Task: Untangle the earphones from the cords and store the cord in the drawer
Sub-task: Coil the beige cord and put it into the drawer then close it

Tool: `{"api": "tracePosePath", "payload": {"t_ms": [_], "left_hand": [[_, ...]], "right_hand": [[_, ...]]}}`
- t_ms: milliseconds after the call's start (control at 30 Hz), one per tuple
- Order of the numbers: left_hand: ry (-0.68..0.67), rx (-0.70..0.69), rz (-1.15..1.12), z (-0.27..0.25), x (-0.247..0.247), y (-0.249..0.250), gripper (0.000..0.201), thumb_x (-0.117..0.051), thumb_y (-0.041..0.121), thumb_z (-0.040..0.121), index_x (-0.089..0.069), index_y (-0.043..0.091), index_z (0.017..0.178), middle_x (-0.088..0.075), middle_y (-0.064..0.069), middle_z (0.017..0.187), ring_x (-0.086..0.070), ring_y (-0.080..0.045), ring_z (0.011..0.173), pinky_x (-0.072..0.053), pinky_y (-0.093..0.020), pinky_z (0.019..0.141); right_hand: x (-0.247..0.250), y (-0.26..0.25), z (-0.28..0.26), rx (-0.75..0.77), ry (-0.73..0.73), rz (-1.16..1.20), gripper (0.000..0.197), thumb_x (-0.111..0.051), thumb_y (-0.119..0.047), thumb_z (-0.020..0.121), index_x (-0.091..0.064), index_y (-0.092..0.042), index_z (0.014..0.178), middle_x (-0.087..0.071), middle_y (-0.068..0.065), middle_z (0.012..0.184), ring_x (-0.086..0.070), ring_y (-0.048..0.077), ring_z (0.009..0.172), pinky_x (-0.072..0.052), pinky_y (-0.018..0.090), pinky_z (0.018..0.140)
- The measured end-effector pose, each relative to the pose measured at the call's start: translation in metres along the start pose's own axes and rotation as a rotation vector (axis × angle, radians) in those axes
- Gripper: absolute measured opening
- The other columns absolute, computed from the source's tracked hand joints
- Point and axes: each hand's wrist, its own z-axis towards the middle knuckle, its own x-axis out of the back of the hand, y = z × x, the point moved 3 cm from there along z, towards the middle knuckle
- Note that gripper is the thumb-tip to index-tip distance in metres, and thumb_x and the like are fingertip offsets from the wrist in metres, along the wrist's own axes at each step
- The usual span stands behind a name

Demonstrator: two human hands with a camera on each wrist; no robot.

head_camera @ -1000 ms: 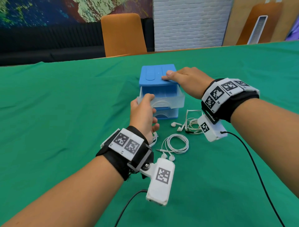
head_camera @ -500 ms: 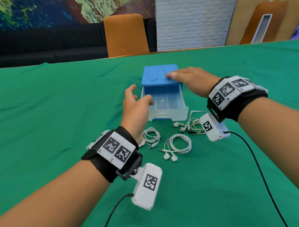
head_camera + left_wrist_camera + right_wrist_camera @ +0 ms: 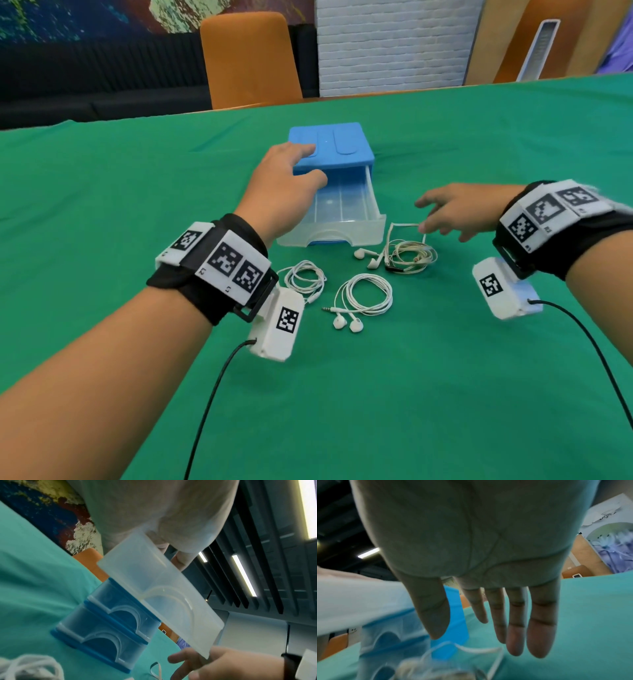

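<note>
A blue drawer unit [image 3: 346, 144] stands mid-table with its clear top drawer [image 3: 342, 209] pulled out and nothing in it. My left hand [image 3: 308, 164] rests on the unit's left top edge, fingers on the blue lid and thumb above the drawer. Right of the drawer front lies a tangle [image 3: 407, 255] of a beige cord and white earphones, buds [image 3: 363, 254] to its left. Just above it hovers my right hand [image 3: 428, 214], fingers spread and holding nothing; the right wrist view shows the fingers [image 3: 515, 628] straight over the blurred tangle [image 3: 447, 660].
Two neat white earphone coils lie nearer me: one [image 3: 363, 294] with plug and buds, one [image 3: 305, 277] partly behind my left wrist camera. Green cloth [image 3: 102, 205] covers the table. An orange chair [image 3: 250, 58] stands beyond the far edge. Two lower drawers [image 3: 109, 635] are closed.
The drawer came out. My left hand then moved from the drawer front up onto the unit's top. My right hand left the lid and dropped rightward over the tangle.
</note>
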Motion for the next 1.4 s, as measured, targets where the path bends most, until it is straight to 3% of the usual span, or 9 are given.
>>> {"api": "tracePosePath", "payload": {"t_ms": [200,300,500,767,933,1067,1167,1267,1400], "left_hand": [[-0.014,0.013,-0.010,0.001,-0.007,-0.005,0.051,-0.059,0.021,0.097,-0.048,0.021,0.147,-0.040,0.005,0.154,-0.034,-0.009,0.142,-0.022,-0.021,0.112],[-0.015,0.016,-0.014,0.001,-0.006,-0.005,0.051,-0.059,0.021,0.097,-0.047,0.022,0.147,-0.039,0.005,0.154,-0.034,-0.010,0.142,-0.024,-0.024,0.114],[-0.024,0.007,0.008,0.001,-0.006,-0.006,0.052,-0.059,0.023,0.097,-0.046,0.024,0.147,-0.036,0.002,0.153,-0.034,-0.011,0.142,-0.021,-0.019,0.107],[-0.045,0.011,-0.006,0.001,-0.005,-0.006,0.051,-0.058,0.024,0.098,-0.043,0.027,0.147,-0.033,0.004,0.154,-0.034,-0.010,0.140,-0.022,-0.018,0.102],[-0.060,0.012,-0.012,0.001,-0.005,-0.006,0.052,-0.057,0.025,0.098,-0.042,0.026,0.148,-0.032,0.004,0.155,-0.032,-0.010,0.141,-0.021,-0.018,0.102],[-0.092,0.009,0.006,0.002,-0.007,-0.008,0.052,-0.056,0.026,0.099,-0.041,0.027,0.149,-0.027,0.002,0.158,-0.029,-0.012,0.145,-0.021,-0.017,0.099],[-0.112,0.005,0.027,0.002,-0.007,-0.008,0.053,-0.056,0.029,0.098,-0.040,0.028,0.149,-0.024,-0.001,0.160,-0.024,-0.016,0.148,-0.023,-0.021,0.105],[-0.121,-0.002,0.056,-0.001,-0.004,-0.006,0.063,-0.054,0.044,0.087,-0.040,0.030,0.147,-0.025,-0.001,0.160,-0.023,-0.018,0.149,-0.022,-0.041,0.120],[-0.085,-0.070,0.095,-0.005,0.003,0.001,0.066,-0.047,0.047,0.081,-0.044,0.029,0.145,-0.031,0.000,0.157,-0.025,-0.016,0.148,-0.023,-0.049,0.120]], "right_hand": [[-0.023,0.001,0.013,0.013,0.011,-0.229,0.081,-0.067,-0.050,0.090,-0.031,-0.014,0.154,-0.052,0.006,0.144,-0.066,0.022,0.092,-0.054,0.040,0.095],[-0.028,-0.003,0.016,0.051,0.050,-0.323,0.063,-0.068,-0.047,0.090,-0.049,-0.017,0.142,-0.058,0.008,0.133,-0.059,0.026,0.110,-0.048,0.036,0.099],[-0.032,-0.012,0.014,0.187,0.106,-0.323,0.030,-0.077,-0.034,0.085,-0.064,-0.028,0.111,-0.047,0.003,0.112,-0.061,0.027,0.097,-0.047,0.032,0.086],[-0.032,-0.016,0.018,0.107,0.098,-0.307,0.075,-0.075,-0.031,0.088,-0.035,-0.018,0.150,-0.053,0.010,0.137,-0.059,0.027,0.109,-0.047,0.034,0.094],[-0.035,-0.019,0.021,0.179,0.099,-0.274,0.025,-0.072,-0.016,0.089,-0.065,-0.016,0.112,-0.062,0.001,0.096,-0.055,0.019,0.083,-0.040,0.026,0.074],[-0.038,-0.023,0.017,0.247,0.104,-0.402,0.006,-0.068,-0.019,0.092,-0.062,-0.019,0.093,-0.060,-0.004,0.083,-0.056,0.021,0.082,-0.040,0.026,0.072],[-0.041,-0.023,0.015,0.265,0.095,-0.451,0.008,-0.061,-0.021,0.097,-0.055,-0.019,0.091,-0.055,-0.004,0.083,-0.052,0.021,0.082,-0.037,0.026,0.069],[-0.034,-0.021,0.010,0.287,0.134,-0.376,0.016,-0.057,-0.020,0.099,-0.050,-0.022,0.085,-0.054,-0.007,0.079,-0.051,0.018,0.076,-0.033,0.023,0.058],[-0.013,-0.025,-0.005,0.343,0.152,-0.275,0.022,-0.055,-0.018,0.100,-0.046,-0.024,0.081,-0.063,-0.003,0.076,-0.053,0.011,0.066,-0.037,0.025,0.057]]}}
